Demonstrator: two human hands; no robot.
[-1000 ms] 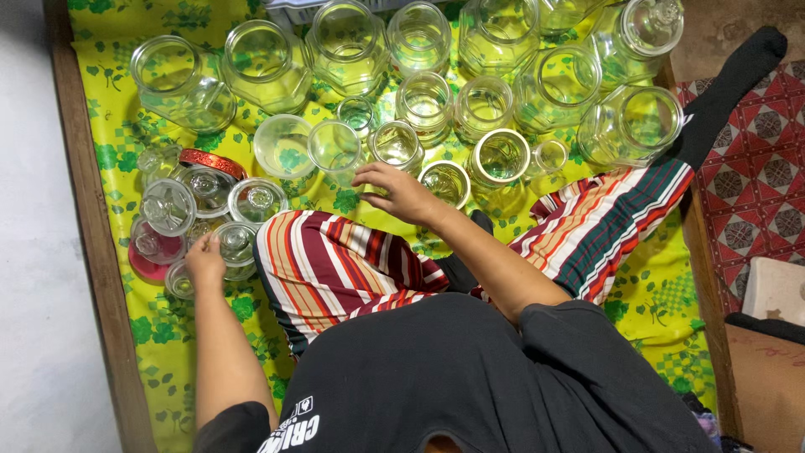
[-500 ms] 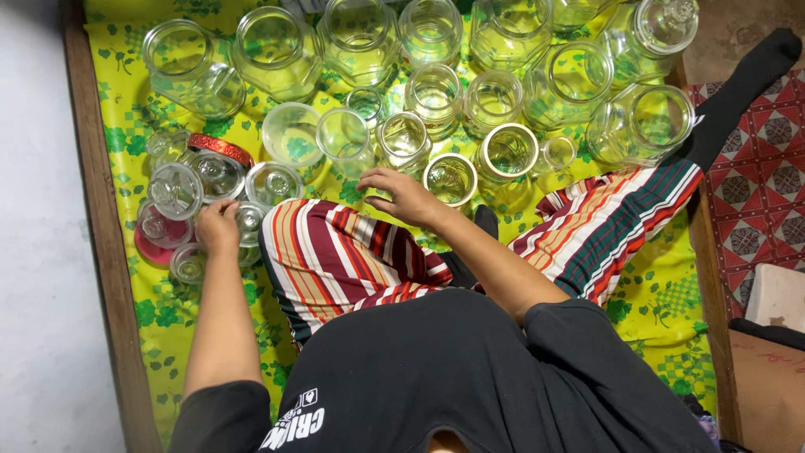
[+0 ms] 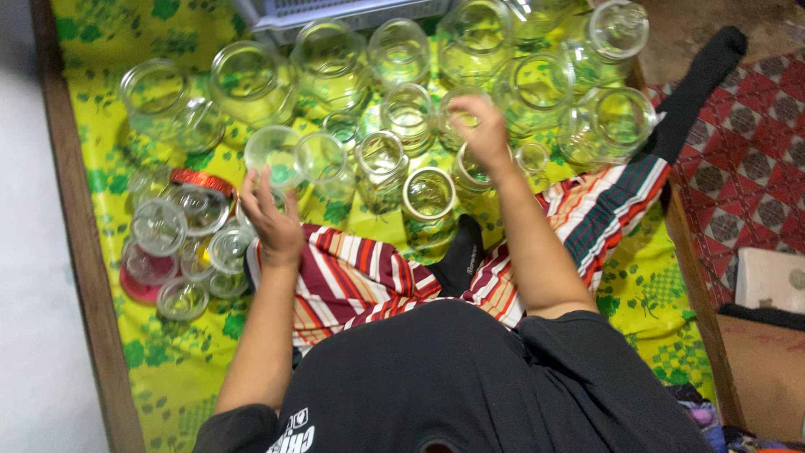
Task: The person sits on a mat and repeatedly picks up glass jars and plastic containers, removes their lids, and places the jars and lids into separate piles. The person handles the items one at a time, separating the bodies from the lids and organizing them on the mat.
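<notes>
I sit cross-legged on a yellow-green flowered sheet [image 3: 168, 361] among several clear glass jars. My right hand [image 3: 485, 126] reaches forward and curls over the rim of a small glass jar [image 3: 454, 117] in the middle row. My left hand [image 3: 272, 216] is lifted above my striped knee [image 3: 352, 273], fingers loosely spread, beside a pile of clear glass lids [image 3: 159, 226]. A lid's edge [image 3: 237, 214] shows at its palm, but whether the hand grips it is unclear. Small open jars [image 3: 428, 195] stand just in front of my legs.
Large jars [image 3: 251, 80] fill the back rows, one with its lid on [image 3: 619, 29]. A red lid [image 3: 201, 180] and a pink lid [image 3: 134, 281] lie among the clear ones. A pale plastic basket [image 3: 335, 10] stands behind. A wooden edge [image 3: 80, 252] runs along the left. Boxes [image 3: 767, 369] sit at right.
My right hand moved from the near jars forward onto a small jar in the middle row. My left hand lifted off the lid pile and came right, toward my knee.
</notes>
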